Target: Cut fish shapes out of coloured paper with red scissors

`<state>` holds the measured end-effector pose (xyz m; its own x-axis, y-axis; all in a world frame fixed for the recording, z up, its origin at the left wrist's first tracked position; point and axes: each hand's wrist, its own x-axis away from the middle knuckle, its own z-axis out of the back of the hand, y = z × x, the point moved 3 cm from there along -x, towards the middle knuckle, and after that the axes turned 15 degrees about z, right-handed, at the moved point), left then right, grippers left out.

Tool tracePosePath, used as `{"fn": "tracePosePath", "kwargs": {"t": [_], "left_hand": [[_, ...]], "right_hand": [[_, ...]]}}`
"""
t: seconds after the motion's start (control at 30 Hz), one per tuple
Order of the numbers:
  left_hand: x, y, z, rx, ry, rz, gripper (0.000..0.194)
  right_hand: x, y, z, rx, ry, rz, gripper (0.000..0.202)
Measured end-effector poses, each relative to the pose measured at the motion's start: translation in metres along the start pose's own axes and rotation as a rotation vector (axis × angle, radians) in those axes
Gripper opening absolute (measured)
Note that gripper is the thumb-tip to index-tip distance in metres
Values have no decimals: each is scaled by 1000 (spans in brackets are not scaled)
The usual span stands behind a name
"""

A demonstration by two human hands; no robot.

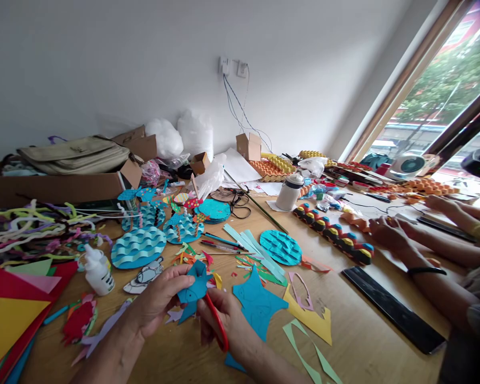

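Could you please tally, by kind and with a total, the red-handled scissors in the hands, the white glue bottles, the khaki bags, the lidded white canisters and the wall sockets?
Red-handled scissors: 1
White glue bottle: 1
Khaki bag: 1
Lidded white canister: 1
Wall sockets: 2
Total: 6

Craft workshop, wood tbl (360,346) w/ colored paper (12,330), glue btl (99,274), pipe cleaners (64,226), egg-carton strip (336,233)
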<state>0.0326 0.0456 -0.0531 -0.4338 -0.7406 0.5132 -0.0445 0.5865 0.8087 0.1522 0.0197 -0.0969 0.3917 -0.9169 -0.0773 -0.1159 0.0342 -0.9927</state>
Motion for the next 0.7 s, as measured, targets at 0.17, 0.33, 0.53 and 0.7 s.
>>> {"fn": "tracePosePath", "kwargs": {"t": [0.17, 0.33, 0.53, 0.7], "left_hand": [[-2, -3, -1, -6, 7, 31, 13], [-3, -5, -3, -25, -27, 37, 14], [2, 1, -2, -39, 12, 31, 20], [6, 18, 9, -244, 103, -100, 22]], "right_hand": [[0, -3, 1, -63, 20, 11, 47], [-1, -6, 1, -50, 32, -23, 53], [-1, 4, 3, -72, 81, -87, 57], [-7, 4, 16, -47, 140, -63, 52]]}}
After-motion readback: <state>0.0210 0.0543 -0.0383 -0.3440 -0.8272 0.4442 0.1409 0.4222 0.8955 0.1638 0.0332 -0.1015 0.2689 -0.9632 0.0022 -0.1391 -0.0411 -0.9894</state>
